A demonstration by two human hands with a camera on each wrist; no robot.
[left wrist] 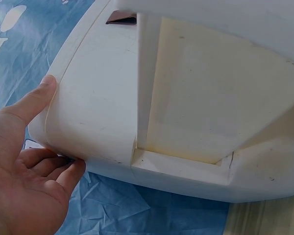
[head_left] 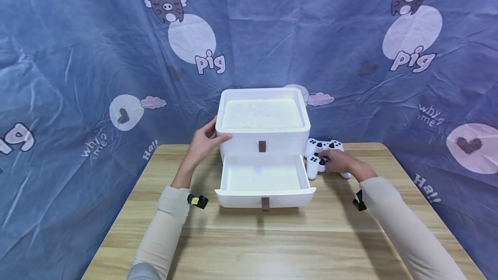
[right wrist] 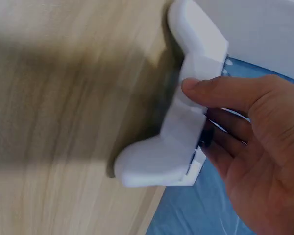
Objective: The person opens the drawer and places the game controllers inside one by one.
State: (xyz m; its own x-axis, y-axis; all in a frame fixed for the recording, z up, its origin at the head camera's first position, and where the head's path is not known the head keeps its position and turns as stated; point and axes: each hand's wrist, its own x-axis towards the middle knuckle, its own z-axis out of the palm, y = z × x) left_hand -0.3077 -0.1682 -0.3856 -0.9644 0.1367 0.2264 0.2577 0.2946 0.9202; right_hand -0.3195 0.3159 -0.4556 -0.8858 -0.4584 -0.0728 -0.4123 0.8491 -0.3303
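Note:
A white drawer unit (head_left: 243, 142) stands at the back of the table, its lower drawer (head_left: 241, 200) pulled out and bare inside. My left hand (head_left: 201, 145) holds the unit's upper left corner. In the left wrist view the thumb (left wrist: 39, 95) lies on the front edge and the other fingers curl at the side. To the right of the unit, my right hand (head_left: 341, 161) pinches the front white game controller (right wrist: 179, 127) at its middle, thumb on one face and fingers on the other. Behind it lies a second white game controller (head_left: 310, 145), partly covered by the hand.
The unit's top is a shallow tray (head_left: 264, 113) with a raised rim. Brown tabs (head_left: 262, 146) serve as pulls on both drawers. A blue printed cloth (head_left: 264, 46) hangs close behind and beside the wooden table (head_left: 249, 249).

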